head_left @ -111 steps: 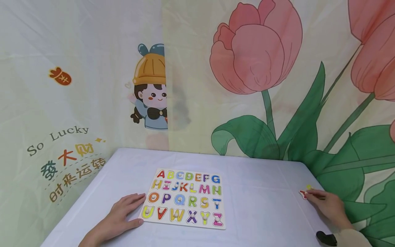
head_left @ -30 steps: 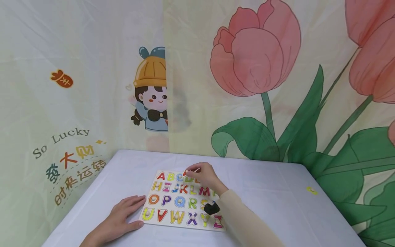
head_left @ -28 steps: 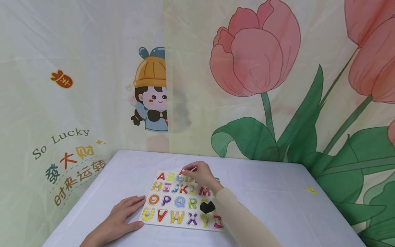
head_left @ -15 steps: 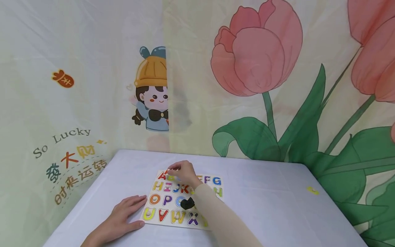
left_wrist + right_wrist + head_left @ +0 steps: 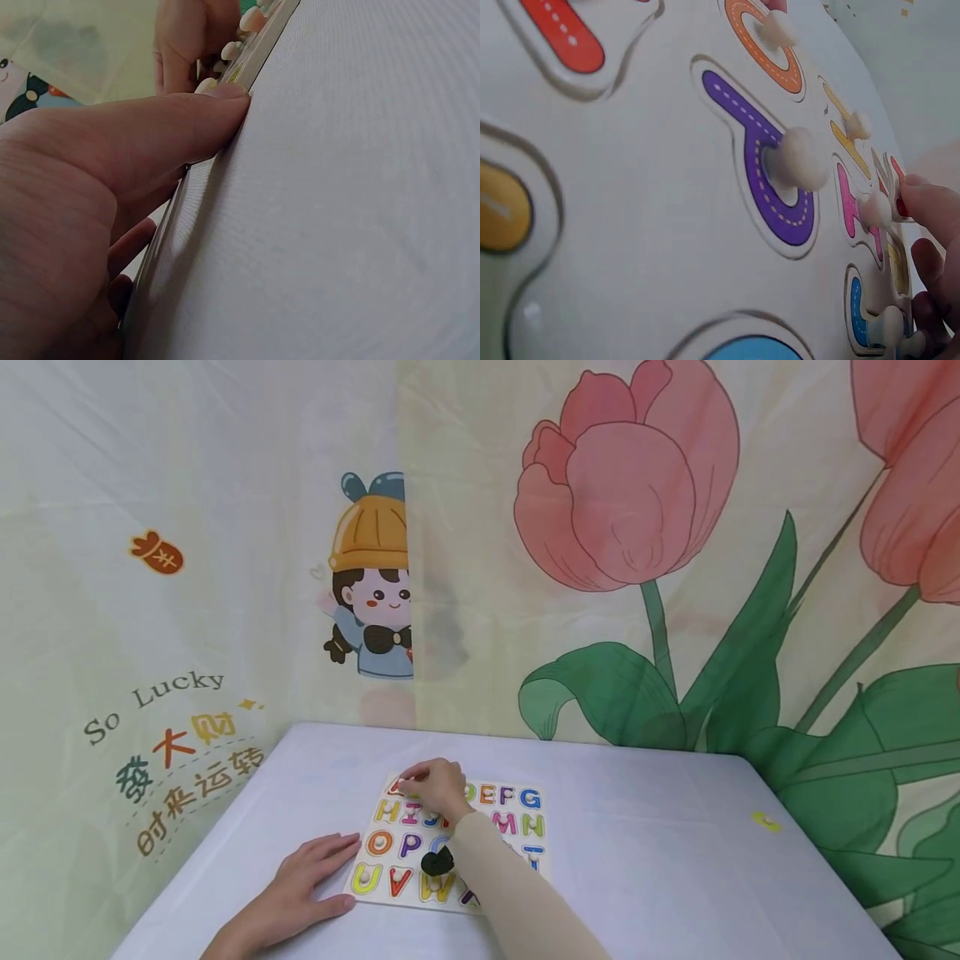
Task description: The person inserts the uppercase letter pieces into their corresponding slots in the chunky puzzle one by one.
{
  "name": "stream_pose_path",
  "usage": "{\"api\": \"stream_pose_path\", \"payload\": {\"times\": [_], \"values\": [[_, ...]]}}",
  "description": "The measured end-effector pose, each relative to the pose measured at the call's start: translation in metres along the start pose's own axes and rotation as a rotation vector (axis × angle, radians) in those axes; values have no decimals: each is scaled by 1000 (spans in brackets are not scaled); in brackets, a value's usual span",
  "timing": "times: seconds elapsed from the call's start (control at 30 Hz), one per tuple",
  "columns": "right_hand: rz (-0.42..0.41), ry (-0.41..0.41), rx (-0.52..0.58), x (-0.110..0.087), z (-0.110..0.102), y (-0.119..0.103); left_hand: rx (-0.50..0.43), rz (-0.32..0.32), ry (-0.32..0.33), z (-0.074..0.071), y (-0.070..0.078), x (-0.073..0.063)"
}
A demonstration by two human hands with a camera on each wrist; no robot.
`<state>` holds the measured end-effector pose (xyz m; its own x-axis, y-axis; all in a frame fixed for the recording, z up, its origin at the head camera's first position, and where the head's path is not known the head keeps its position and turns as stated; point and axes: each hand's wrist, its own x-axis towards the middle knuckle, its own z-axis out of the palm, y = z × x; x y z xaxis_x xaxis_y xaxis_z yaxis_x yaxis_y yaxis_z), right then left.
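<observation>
A pale board (image 5: 390, 860) of colored letters with round knobs lies on the white tabletop, an alphabet peg puzzle. My right hand (image 5: 437, 789) is over its far left corner, pinching a red letter piece (image 5: 899, 171) between thumb and finger. That piece tilts right at the A spot, partly covered by the fingers in the head view. My left hand (image 5: 307, 872) rests on the table along the board's left edge. In the left wrist view its thumb (image 5: 202, 120) touches the board's near corner, fingers relaxed along the side.
A small yellow piece (image 5: 767, 821) lies alone near the table's right edge. Knobs such as the one on the purple P (image 5: 799, 159) stick up from the board. A printed cloth backdrop (image 5: 465, 610) hangs behind the table.
My right hand took the red piece from beside the yellow one at the table's right, carried it left over the board and lowered it to the A spot. The left hand stays in place.
</observation>
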<state>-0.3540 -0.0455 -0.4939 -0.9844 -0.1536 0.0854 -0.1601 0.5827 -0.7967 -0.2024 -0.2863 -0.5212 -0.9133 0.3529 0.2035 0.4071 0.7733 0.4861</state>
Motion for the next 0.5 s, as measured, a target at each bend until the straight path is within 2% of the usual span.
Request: {"api": "stream_pose_path", "payload": {"times": [0.37, 0.5], "values": [[10, 75, -99, -2, 14, -5, 20, 32, 3, -1, -1, -1], [-10, 119, -115, -2, 18, -5, 24, 46, 10, -1, -1, -2]]}}
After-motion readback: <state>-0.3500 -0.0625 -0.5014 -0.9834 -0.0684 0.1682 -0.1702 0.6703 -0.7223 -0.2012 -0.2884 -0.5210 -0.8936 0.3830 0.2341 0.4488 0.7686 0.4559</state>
